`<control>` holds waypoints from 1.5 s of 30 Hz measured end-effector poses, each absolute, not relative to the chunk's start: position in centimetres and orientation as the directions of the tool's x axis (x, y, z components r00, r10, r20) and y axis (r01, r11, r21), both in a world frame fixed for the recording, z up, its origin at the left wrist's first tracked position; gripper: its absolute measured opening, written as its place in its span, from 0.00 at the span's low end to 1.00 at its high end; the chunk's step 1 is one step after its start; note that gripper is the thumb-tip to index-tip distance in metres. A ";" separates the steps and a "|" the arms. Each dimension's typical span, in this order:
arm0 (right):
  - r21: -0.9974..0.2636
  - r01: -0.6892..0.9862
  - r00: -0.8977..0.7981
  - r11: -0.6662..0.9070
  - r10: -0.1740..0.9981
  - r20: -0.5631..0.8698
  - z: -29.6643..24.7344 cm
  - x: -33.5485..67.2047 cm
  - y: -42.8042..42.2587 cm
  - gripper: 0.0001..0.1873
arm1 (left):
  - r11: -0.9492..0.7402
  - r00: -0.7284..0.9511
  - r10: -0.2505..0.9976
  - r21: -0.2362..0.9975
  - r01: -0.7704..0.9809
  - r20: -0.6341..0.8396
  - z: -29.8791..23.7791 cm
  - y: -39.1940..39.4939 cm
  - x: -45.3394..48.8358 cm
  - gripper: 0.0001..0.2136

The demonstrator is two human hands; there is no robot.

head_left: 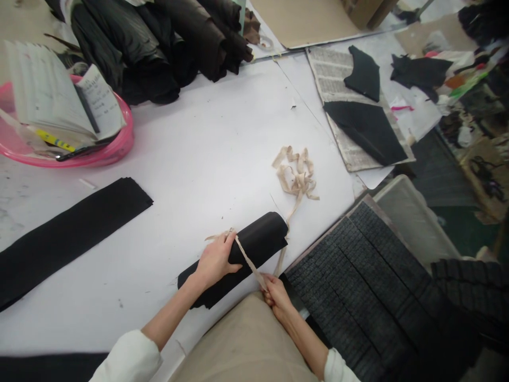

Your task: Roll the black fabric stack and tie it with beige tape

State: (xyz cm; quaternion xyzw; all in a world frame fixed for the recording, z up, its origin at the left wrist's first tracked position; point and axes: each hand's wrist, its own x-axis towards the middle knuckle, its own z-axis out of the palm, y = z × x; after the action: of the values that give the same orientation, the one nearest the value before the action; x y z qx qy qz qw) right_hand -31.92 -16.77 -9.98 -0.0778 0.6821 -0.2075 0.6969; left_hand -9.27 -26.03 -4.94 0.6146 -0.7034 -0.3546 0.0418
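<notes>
Where left hand [217, 260] rests, black roll's [262, 240] long axis slants away-right.

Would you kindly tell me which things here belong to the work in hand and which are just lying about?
In hand: black roll, under left hand; beige strip, in right hand.

Apparently lying about: pink basin; dark bundles; black cut pieces.

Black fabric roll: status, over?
Left hand on black fabric roll, covering part. Right hand gripping beige fabric strip, stretched across roll. Loose strip tangle lies beyond.
</notes>
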 end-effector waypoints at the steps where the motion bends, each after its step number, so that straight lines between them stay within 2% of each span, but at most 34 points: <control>1: -0.399 0.175 -0.024 0.900 -0.401 -0.916 -10.0 -31.9 -16.7 0.22 | 0.010 -0.231 -0.902 0.517 -0.856 -0.365 -4.7 -25.6 -9.8 0.41; 5: -0.426 0.167 -0.039 0.889 -0.426 -0.904 -9.9 -31.8 -16.4 0.23 | 0.061 -0.191 -0.927 0.374 -0.926 -0.321 -4.0 -24.1 -11.5 0.40; 8: -0.443 0.166 -0.048 0.881 -0.442 -0.896 -9.9 -32.3 -16.1 0.26 | 0.076 -0.184 -0.934 0.332 -0.940 -0.306 -4.0 -23.6 -11.8 0.40; 10: -0.483 0.093 -0.076 0.871 -0.477 -0.876 -10.0 -33.3 -15.7 0.28 | 0.080 -0.188 -0.935 0.336 -0.938 -0.301 -4.1 -23.6 -11.7 0.40; 12: -0.555 -0.080 -0.108 0.828 -0.561 -0.821 -9.8 -34.6 -15.2 0.28 | 0.082 -0.191 -0.935 0.343 -0.936 -0.298 -4.2 -23.6 -11.5 0.41; 14: -0.638 -0.324 -0.122 0.699 -0.700 -0.704 -9.0 -35.8 -14.6 0.25 | 0.084 -0.191 -0.938 0.344 -0.935 -0.291 -4.3 -23.6 -11.5 0.41; 16: -0.688 -0.541 -0.104 0.484 -0.850 -0.517 -7.6 -36.6 -14.3 0.19 | 0.085 -0.186 -0.940 0.332 -0.939 -0.286 -4.3 -23.4 -11.6 0.41; 18: -0.694 -0.666 -0.061 0.275 -0.947 -0.316 -5.8 -36.4 -14.5 0.14 | 0.085 -0.178 -0.942 0.310 -0.947 -0.285 -4.1 -23.2 -11.9 0.40; 20: -0.699 -0.698 -0.018 0.152 -0.981 -0.195 -4.1 -35.2 -15.3 0.14 | 0.087 -0.173 -0.943 0.290 -0.953 -0.286 -3.9 -23.1 -12.1 0.40; 23: -0.743 -0.654 0.017 0.141 -0.980 -0.201 -3.1 -32.3 -17.2 0.15 | 0.089 -0.172 -0.944 0.282 -0.955 -0.283 -3.7 -22.9 -12.3 0.40; 28: -0.773 -0.548 -0.044 0.320 -0.934 -0.355 -5.3 -28.5 -18.8 0.12 | 0.073 -0.151 -0.946 0.267 -0.961 -0.288 -3.7 -22.7 -12.4 0.39; 30: -0.825 -0.417 0.023 0.382 -0.902 -0.430 -6.3 -28.1 -18.4 0.14 | 0.077 -0.154 -0.944 0.259 -0.963 -0.292 -3.7 -22.7 -12.4 0.39; 31: -0.843 -0.294 0.078 0.451 -0.867 -0.492 -6.7 -28.1 -18.0 0.15 | 0.078 -0.155 -0.944 0.258 -0.963 -0.292 -3.8 -22.7 -12.4 0.39; 32: -0.825 -0.143 0.131 0.547 -0.816 -0.564 -7.0 -28.1 -17.6 0.16 | 0.077 -0.155 -0.944 0.260 -0.963 -0.291 -3.7 -22.8 -12.4 0.39; 34: -0.668 0.171 0.197 0.725 -0.689 -0.697 -7.3 -28.5 -16.9 0.18 | 0.079 -0.157 -0.946 0.267 -0.960 -0.285 -3.7 -22.7 -12.4 0.39; 36: -0.498 0.394 0.186 0.773 -0.597 -0.780 -7.5 -28.9 -16.4 0.20 | 0.082 -0.158 -0.946 0.265 -0.961 -0.282 -3.6 -22.6 -12.5 0.39; 38: -0.431 0.502 0.139 0.750 -0.561 -0.816 -7.7 -29.1 -16.2 0.21 | 0.083 -0.156 -0.946 0.253 -0.964 -0.283 -3.6 -22.5 -12.8 0.38; 40: -0.415 0.511 0.113 0.753 -0.537 -0.836 -8.1 -29.2 -16.2 0.23 | 0.079 -0.148 -0.948 0.244 -0.967 -0.281 -3.5 -22.2 -13.0 0.37; 45: -0.477 0.301 -0.028 0.826 -0.493 -0.870 -9.9 -28.1 -16.2 0.30 | 0.087 -0.152 -0.950 0.239 -0.967 -0.271 -3.4 -21.9 -13.2 0.37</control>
State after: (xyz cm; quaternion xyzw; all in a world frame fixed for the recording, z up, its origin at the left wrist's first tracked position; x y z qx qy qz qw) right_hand -28.14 -16.23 -9.85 -0.0729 0.6573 -0.2861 0.6934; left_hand -13.23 -21.89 -3.44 0.6506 -0.7368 -0.1824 -0.0232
